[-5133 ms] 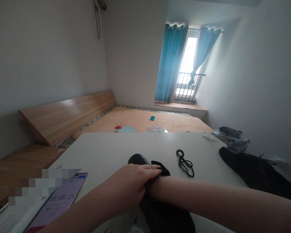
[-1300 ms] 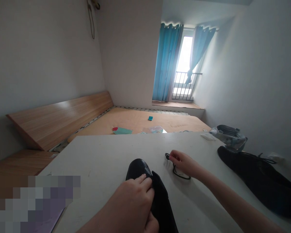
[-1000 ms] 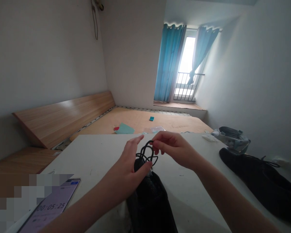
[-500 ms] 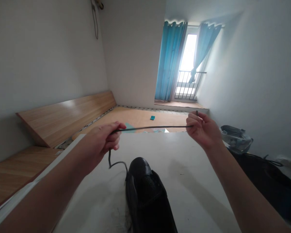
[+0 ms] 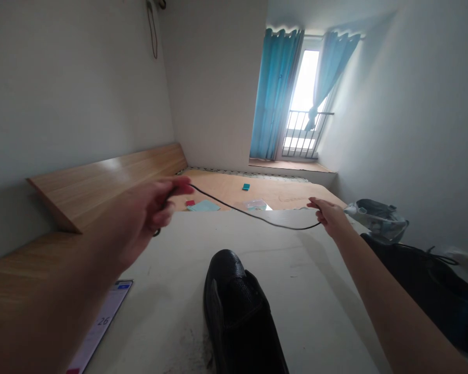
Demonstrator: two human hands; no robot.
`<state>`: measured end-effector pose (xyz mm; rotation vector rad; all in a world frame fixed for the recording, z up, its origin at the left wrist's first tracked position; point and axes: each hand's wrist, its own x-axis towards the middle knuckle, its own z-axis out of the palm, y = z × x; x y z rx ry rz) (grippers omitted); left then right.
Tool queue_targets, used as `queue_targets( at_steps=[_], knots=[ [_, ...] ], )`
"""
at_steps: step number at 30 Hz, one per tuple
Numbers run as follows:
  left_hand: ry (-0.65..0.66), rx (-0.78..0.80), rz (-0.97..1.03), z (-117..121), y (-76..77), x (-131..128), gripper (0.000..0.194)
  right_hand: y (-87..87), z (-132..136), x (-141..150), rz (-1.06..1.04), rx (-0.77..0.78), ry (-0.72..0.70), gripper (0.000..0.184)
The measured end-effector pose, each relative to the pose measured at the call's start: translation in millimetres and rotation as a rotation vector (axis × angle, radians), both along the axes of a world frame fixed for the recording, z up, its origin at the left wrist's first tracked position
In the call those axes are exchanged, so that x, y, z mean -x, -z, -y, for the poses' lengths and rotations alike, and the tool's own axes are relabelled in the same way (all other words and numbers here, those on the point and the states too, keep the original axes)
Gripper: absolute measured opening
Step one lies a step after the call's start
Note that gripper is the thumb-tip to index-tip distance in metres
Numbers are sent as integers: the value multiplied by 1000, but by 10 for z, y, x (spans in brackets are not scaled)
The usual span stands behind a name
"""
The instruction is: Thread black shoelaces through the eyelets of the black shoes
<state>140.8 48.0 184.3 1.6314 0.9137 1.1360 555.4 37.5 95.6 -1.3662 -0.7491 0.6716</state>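
A thin black shoelace [image 5: 265,221] sags between my two hands above the white tabletop [image 5: 171,291]. My left hand [image 5: 146,215], slightly blurred, pinches one end part, and a short loop shows below its fingers. At the other side, my right hand [image 5: 329,214] is closed on the lace with fingers and thumb together. Below and between the hands, a black leather shoe [image 5: 230,296] stands with its toe pointing away from me. No lace shows in its front. Neither hand touches the shoe.
A phone [image 5: 105,322] with a lit screen lies under my left forearm. Beyond the table is a bed board [image 5: 226,182] with a teal piece [image 5: 246,187] and flat packets [image 5: 203,205]. To the right are a grey-white bag [image 5: 382,221] and a large black item [image 5: 421,291].
My left hand has moved left and up, and my right hand slightly right and down. The lace, taut and level before, now hangs slack. Its lower part has come away from beside the shoe.
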Motion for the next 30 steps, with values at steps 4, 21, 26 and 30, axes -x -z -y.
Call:
queue_targets(
  at_steps=[4,21,26,30],
  knots=[
    [318,-178,-507,161,341,-347,26,-169,52,405,135,148,-442,26],
    [360,-294,-859,297,797,-655,24,-184,255,1371,530,624,-1367,7],
    [354,-287,-863,297,826,-672,25,-200,250,1372,465,639,-1386,10],
    [352,-288,-864,289,828,-670,25,-175,236,1383,439,645,-1410,12]
  ],
)
